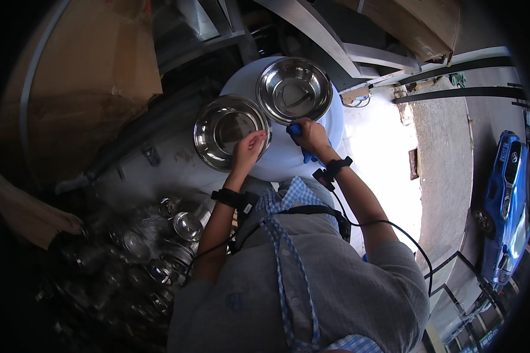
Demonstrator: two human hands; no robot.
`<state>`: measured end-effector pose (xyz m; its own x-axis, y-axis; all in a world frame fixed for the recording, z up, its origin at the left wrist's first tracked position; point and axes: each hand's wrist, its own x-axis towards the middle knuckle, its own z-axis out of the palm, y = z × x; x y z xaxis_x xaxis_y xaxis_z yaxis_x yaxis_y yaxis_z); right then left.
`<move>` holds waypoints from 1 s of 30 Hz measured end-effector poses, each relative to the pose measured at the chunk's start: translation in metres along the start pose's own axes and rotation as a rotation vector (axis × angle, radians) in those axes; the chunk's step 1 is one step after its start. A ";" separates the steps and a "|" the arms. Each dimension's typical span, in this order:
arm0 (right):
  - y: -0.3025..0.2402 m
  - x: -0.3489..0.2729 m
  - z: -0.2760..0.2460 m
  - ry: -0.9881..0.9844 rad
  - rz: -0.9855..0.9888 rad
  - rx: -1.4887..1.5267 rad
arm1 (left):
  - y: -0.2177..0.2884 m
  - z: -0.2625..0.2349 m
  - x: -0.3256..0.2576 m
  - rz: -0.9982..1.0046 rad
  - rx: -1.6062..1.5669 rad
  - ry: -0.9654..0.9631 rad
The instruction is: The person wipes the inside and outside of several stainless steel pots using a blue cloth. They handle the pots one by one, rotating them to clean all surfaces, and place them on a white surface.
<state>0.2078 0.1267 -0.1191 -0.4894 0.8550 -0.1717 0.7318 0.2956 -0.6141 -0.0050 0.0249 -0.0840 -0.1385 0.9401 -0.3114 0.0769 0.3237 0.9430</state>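
Note:
Two shiny round steel bowls rest side by side on a pale, rounded surface in front of me. The left bowl has my left hand at its near right rim, fingers closed over the edge. Bunched in my right hand is a blue cloth, part of it hanging below the fist. That hand is right at the near rim of the right bowl; whether the cloth touches the rim I cannot tell.
Many steel pots or bowls lie heaped at lower left, some under clear plastic. A large cardboard box stands on the left. Metal framing crosses above the bowls. Outside to the right, a blue car is parked.

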 end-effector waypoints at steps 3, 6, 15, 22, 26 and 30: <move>-0.016 -0.010 -0.025 0.057 -0.034 0.017 | 0.006 -0.003 0.004 -0.048 -0.030 -0.041; -0.023 -0.014 -0.036 0.138 -0.047 0.004 | -0.001 0.000 0.009 -0.016 -0.038 -0.030; -0.052 -0.048 -0.061 0.250 -0.201 0.084 | 0.054 0.009 0.009 -0.304 -0.217 0.000; -0.076 -0.062 -0.075 0.273 -0.487 0.049 | 0.044 -0.002 0.005 -0.180 -0.559 -0.186; -0.082 -0.063 -0.077 0.204 -0.516 0.072 | 0.037 -0.007 -0.001 -0.124 -0.621 -0.086; -0.088 -0.066 -0.073 0.079 -0.496 0.073 | 0.036 -0.009 -0.011 -0.047 -0.714 -0.031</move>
<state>0.2100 0.0757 0.0028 -0.7300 0.6499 0.2113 0.3840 0.6459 -0.6599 -0.0094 0.0256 -0.0458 -0.0973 0.9329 -0.3468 -0.5950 0.2248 0.7716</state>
